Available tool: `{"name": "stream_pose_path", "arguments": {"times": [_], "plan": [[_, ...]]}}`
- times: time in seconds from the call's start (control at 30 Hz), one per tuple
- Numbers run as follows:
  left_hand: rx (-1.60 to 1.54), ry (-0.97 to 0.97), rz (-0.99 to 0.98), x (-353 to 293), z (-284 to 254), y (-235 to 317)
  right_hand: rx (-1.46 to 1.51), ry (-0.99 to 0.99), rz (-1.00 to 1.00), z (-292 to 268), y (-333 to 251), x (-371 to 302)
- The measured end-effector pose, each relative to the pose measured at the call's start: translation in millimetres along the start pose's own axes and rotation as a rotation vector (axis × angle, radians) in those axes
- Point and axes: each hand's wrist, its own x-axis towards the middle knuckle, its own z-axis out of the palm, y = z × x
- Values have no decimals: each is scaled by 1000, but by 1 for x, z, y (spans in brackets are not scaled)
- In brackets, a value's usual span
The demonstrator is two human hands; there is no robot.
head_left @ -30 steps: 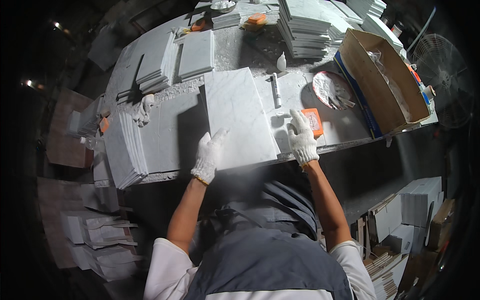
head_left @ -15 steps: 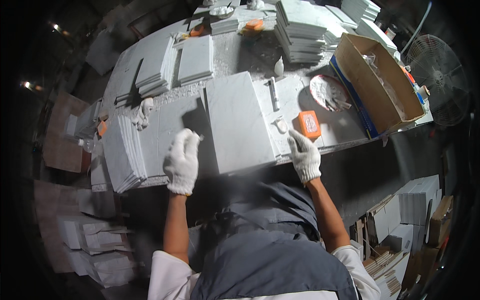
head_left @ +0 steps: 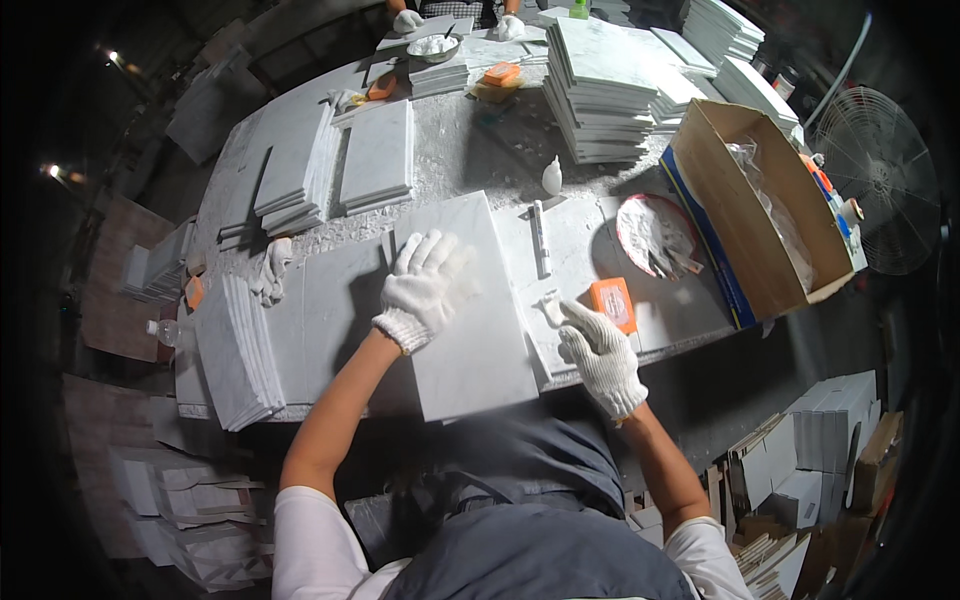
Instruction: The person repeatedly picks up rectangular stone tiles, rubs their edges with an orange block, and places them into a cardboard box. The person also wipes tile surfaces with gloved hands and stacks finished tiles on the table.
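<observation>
My left hand [head_left: 422, 285], in a white knit glove, lies with spread fingers on a pale marble-look tile [head_left: 470, 355] in front of me. The tile's near end reaches past the table edge. My right hand [head_left: 603, 362], also gloved, hovers right of this tile with thumb and fingers apart and nothing visible in it. Its fingertips are close to a small white dab [head_left: 552, 308], perhaps paste, on another flat tile. Just beyond that hand is an orange block [head_left: 614, 304] with a printed face. A white marker pen [head_left: 541, 240] lies farther back.
A red-rimmed dish of white paste [head_left: 655, 237] stands beside an open cardboard box [head_left: 775, 190]. Leaning tiles [head_left: 238, 350] are at the left, and a tall tile stack [head_left: 600, 90] at the back. A fan [head_left: 880, 180] stands right. Another person's gloved hands [head_left: 408, 21] show across the table.
My left hand has moved right and come down flat onto the tile. My right hand stays near the white dab. The whole view has shifted, bringing the other person's hands into sight.
</observation>
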Motion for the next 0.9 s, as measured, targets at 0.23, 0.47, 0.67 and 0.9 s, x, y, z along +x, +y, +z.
{"name": "stream_pose_path", "arguments": {"times": [0.23, 0.47, 0.67, 0.9], "plan": [[-8, -50, -194, 66, 51, -45, -616, -84, -704, 6, -65, 200], [-1, -109, -287, 78, 33, -34, -872, -277, -261, 70, -69, 403], [-220, -138, -363, 108, 3, -37, -950, -72, -156, 101, -12, 554], [-161, -180, -429, 74, 42, -35, -861, -65, -305, 118, 45, 652]]}}
